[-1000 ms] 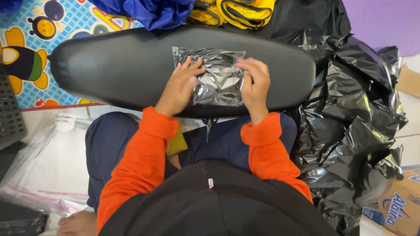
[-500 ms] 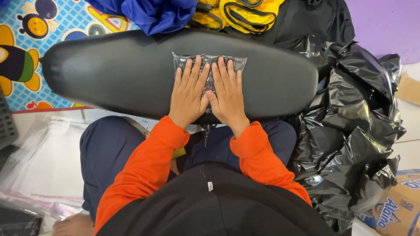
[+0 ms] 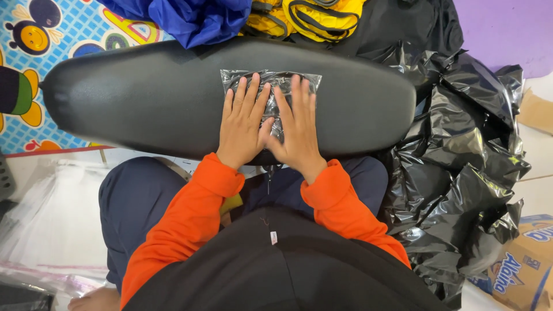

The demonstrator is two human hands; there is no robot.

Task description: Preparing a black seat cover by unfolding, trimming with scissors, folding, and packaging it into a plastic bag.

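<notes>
Since a moment ago, the left hand (image 3: 245,124) and right hand (image 3: 295,126) are being spread flat, fingers released, pressing the already filled clear plastic packet (image 3: 271,86) on the black cushion (image 3: 144,98), its smoothing being nearly finished.

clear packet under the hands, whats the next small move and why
Probably slide both palms outward toward the packet's ends. The left hand and right hand lie flat side by side on the clear plastic packet, which sits on the black padded seat. The packet's film looks wrinkled beyond the fingertips, so air seems trapped there.
</notes>
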